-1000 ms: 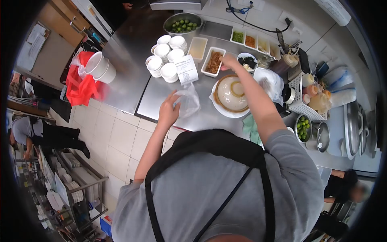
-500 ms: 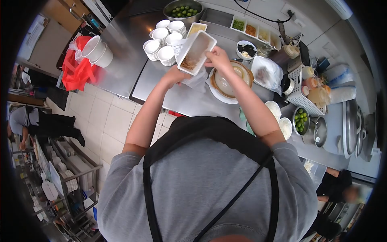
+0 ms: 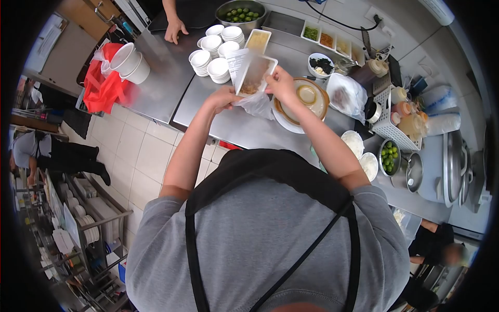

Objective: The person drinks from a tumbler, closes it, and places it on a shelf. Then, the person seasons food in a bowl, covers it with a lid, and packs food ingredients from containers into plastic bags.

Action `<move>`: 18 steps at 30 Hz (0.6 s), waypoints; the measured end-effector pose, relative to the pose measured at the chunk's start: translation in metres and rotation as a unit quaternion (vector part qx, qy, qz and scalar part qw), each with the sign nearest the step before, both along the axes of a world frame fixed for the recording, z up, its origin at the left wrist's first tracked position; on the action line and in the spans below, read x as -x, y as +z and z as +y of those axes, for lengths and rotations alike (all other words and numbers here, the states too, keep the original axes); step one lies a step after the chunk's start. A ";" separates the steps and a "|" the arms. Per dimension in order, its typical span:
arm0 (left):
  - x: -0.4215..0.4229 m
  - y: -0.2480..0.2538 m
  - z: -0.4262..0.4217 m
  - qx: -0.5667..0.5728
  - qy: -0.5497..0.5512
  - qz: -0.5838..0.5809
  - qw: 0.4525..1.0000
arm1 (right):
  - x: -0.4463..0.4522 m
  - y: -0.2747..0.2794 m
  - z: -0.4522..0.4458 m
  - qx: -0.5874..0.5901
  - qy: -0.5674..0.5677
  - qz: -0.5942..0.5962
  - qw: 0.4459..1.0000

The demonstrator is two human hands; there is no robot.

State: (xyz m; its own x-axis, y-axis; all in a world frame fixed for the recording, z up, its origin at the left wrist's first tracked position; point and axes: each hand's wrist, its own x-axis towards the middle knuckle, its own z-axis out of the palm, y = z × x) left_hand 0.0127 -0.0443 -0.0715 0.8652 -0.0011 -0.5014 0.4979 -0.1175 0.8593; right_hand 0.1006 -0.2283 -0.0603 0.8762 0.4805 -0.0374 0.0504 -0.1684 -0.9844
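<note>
My right hand (image 3: 281, 84) grips the right rim of a white rectangular container (image 3: 258, 73), which is tilted with brown shredded-looking food gathered at its lower end. My left hand (image 3: 223, 99) is closed at the container's lower left corner, on the edge of a clear plastic bag (image 3: 257, 106) that hangs just under the container. Part of the bag is hidden by the container. Right of the bag, a brown-rimmed round lid (image 3: 306, 94) lies on a white plate (image 3: 283, 120). A printed paper slip (image 3: 236, 66) shows behind the container.
Stacks of white cups (image 3: 218, 67) stand at the left, near a yellow-filled tray (image 3: 258, 40) and a bowl of limes (image 3: 240, 14). Another person's hand (image 3: 176, 30) rests on the counter at the far left. On the right are a filled plastic bag (image 3: 345, 97) and a sauce-bottle basket (image 3: 389, 119).
The container has moved slightly lower, and more of the plastic bag shows beneath it. Another person's hand has appeared on the counter at the far left.
</note>
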 end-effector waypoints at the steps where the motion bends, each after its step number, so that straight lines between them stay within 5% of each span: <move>1: 0.001 -0.001 0.002 -0.017 -0.001 0.004 1.000 | 0.003 -0.005 0.003 0.029 -0.016 -0.066 0.997; 4: 0.006 0.002 0.006 -0.062 -0.009 0.015 0.998 | 0.011 -0.017 0.010 0.087 -0.020 -0.210 0.974; 10: 0.013 -0.013 -0.003 -0.126 -0.015 0.052 0.991 | 0.037 -0.055 0.013 0.165 0.041 -0.297 0.940; 18: 0.017 -0.002 -0.006 -0.086 -0.012 0.023 0.996 | 0.038 -0.048 0.019 0.159 0.058 -0.224 0.960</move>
State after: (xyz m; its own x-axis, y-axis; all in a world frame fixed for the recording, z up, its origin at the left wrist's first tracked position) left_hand -0.0046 -0.0501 -0.0730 0.8416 0.0685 -0.5358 0.5324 -0.2729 0.8013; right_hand 0.0626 -0.2095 -0.1079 0.7793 0.6032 0.1699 0.4937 -0.4239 -0.7593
